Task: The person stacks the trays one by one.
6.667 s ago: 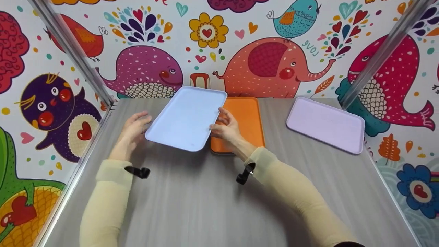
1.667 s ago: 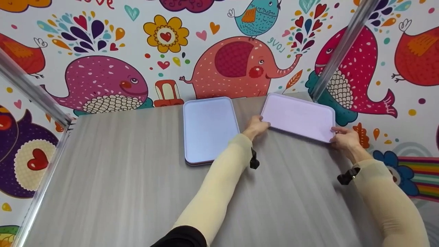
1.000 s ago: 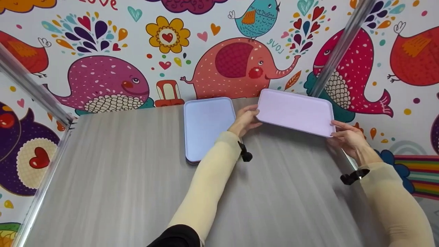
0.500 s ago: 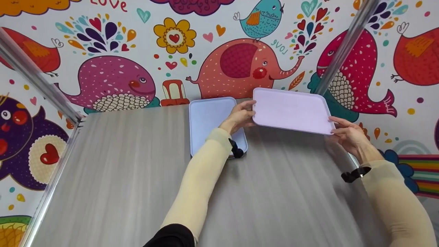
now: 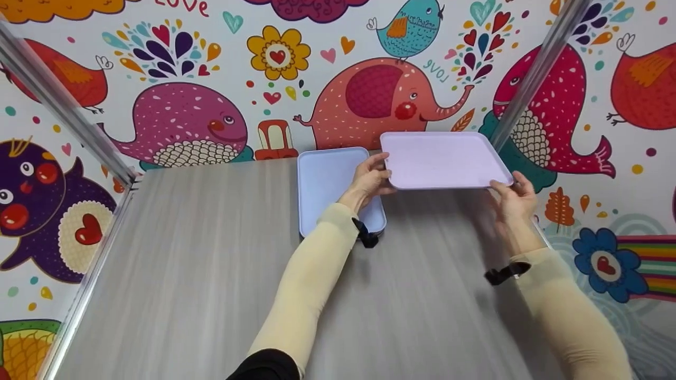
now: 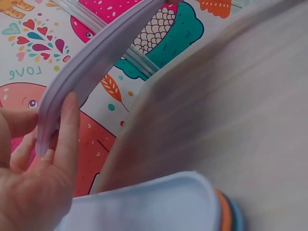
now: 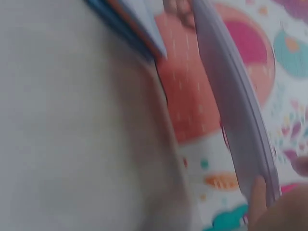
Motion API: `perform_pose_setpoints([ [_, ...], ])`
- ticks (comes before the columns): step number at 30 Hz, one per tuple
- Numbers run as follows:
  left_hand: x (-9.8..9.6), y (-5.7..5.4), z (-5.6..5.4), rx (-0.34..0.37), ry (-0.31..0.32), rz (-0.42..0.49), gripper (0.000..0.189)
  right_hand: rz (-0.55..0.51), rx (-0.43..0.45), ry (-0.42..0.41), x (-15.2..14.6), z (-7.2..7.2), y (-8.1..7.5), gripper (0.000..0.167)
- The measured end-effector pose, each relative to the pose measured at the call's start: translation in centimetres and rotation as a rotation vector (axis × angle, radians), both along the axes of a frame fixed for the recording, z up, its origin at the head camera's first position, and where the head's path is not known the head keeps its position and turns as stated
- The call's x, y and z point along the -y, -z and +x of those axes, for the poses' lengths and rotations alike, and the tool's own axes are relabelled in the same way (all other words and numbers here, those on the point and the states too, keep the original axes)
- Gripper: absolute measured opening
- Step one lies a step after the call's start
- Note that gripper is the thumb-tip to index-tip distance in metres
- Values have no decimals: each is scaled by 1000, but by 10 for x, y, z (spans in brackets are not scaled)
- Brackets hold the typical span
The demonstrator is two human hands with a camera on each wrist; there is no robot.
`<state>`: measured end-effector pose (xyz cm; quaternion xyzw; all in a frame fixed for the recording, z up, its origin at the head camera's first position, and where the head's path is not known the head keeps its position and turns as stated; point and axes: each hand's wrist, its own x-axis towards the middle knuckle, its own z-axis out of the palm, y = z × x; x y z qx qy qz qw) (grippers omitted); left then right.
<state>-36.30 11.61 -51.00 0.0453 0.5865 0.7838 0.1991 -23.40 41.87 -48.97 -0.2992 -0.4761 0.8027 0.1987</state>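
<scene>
A lilac rectangular tray [image 5: 443,160] is held up off the table between both hands, its shadow falling below. My left hand [image 5: 369,179] grips its left end, thumb on the rim and fingers underneath, as the left wrist view shows. At the opposite end, my right hand [image 5: 515,200] pinches the near right corner. A stack of trays [image 6: 231,216] stands just left of the lilac one, with a light blue tray [image 5: 327,184] on top. Orange, dark and blue edges show beneath it in the left wrist view. My left forearm passes over part of the stack.
The grey wood-grain table [image 5: 211,274] extends in front of the stack and to both sides. A wall [image 5: 195,116] printed with cartoon animals closes off the back. Metal posts [image 5: 538,79] stand at the back corners.
Earlier the light blue tray was carried onto the orange one. Since then both hands have taken the lilac tray, lifted it and brought it left toward the stack, turning it more square to the wall.
</scene>
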Motion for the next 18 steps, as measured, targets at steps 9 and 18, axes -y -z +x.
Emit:
perform_pose_setpoints([
  [9, -6, 4, 14, 3, -81, 31, 61, 99, -68, 169, 99, -29, 24, 89],
  [18, -13, 3, 21, -17, -97, 64, 62, 45, -123, 225, 135, -35, 21, 95],
])
